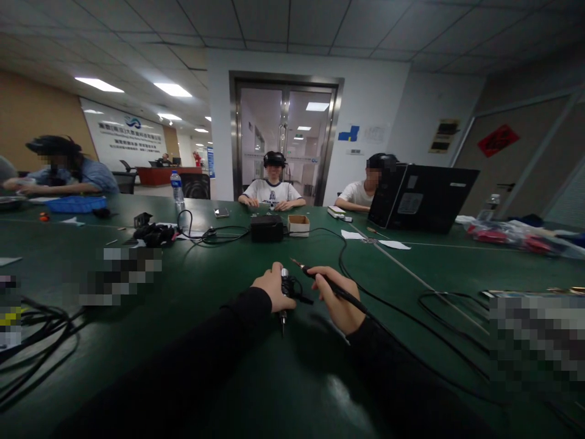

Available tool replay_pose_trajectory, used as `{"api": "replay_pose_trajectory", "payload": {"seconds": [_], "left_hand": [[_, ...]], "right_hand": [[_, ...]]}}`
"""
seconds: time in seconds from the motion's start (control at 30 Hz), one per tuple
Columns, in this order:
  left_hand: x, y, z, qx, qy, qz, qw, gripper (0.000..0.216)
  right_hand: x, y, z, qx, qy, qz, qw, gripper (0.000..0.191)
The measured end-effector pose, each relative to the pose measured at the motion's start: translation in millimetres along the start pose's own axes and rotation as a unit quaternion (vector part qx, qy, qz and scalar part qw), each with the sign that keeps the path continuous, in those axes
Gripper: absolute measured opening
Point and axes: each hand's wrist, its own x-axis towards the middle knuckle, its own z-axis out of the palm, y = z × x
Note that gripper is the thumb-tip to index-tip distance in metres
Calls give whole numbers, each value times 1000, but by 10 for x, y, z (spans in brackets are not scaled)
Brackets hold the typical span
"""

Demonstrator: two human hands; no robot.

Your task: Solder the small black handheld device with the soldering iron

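At the middle of the green table [219, 268], head view: two bare hands in black sleeves, near each other but apart.
Left hand [269, 288]: fingers curled firmly round a silver-and-black tool [283, 317], partly covered, its narrow end pointing back toward the wearer; dark cord loops bunch just beside it.
Right hand [340, 300]: thumb and fingers closed, pen-fashion, on the black handle of a soldering iron [333, 286], its tip slanting up and leftward, near the left hand.
Beyond the hands: a black box [267, 229] just beside a small open carton [298, 227].
Far side: a seated person [273, 192] wearing a headset, both forearms on the tabletop; a computer tower [423, 198] to the right.
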Motion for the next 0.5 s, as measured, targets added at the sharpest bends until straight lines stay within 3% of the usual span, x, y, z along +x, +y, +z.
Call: {"api": "replay_pose_trajectory", "payload": {"seconds": [0.23, 0.33, 0.5], "left_hand": [[-127, -270, -296, 1, -33, -30, 999, 79], [-326, -555, -581, 29, -63, -46, 997, 80], [-786, -1068, -1133, 60, -56, -90, 993, 83]], "right_hand": [[-6, -59, -23, 9, 8, 6, 1000, 27], [-1, -44, -30, 1, 1, -1, 1000, 27], [8, -24, -21, -9, 5, 0, 1000, 28]]}}
